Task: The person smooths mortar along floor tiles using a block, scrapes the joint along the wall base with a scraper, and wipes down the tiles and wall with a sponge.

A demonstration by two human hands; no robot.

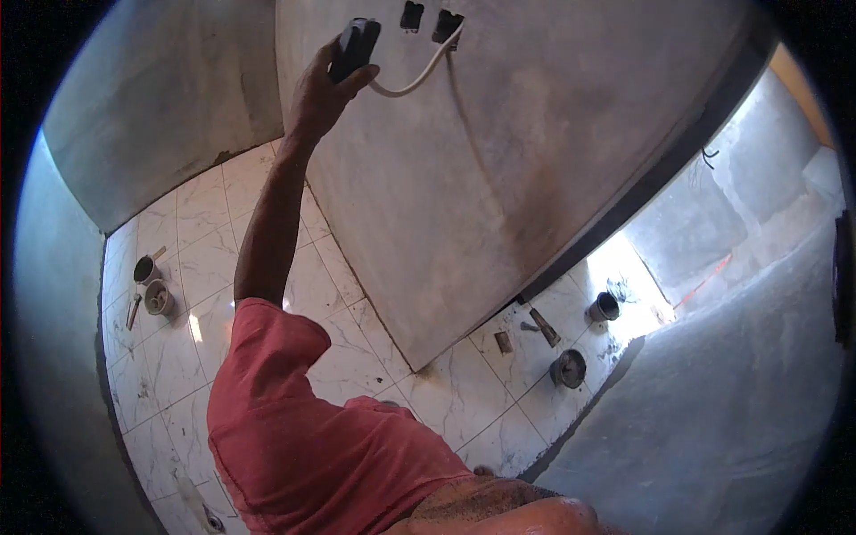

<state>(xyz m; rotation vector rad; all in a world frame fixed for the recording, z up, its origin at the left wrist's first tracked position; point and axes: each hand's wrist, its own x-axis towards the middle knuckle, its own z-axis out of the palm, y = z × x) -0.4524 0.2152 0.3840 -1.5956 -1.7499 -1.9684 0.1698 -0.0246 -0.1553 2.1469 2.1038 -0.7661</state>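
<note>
My left hand (323, 96) is raised against the grey plastered wall (392, 214), at the end of a red-sleeved arm. Its thumb and fingers are closed round a dark, blocky object (355, 52) with ridged sides. A pale cable (419, 82) comes out of a dark wall opening (448, 27), curves down and passes behind the object near my thumb; its far end is hidden. A second, smaller opening (411, 16) lies between the object and the cable's opening. My right hand is out of the frame.
On the marble-patterned tile floor (455, 392), two small buckets (159, 297) stand at left. At right are two more containers (568, 367) and a brush-like tool (544, 327). A bright doorway (624, 267) opens beyond the wall's dark edge. Grey walls stand on both sides.
</note>
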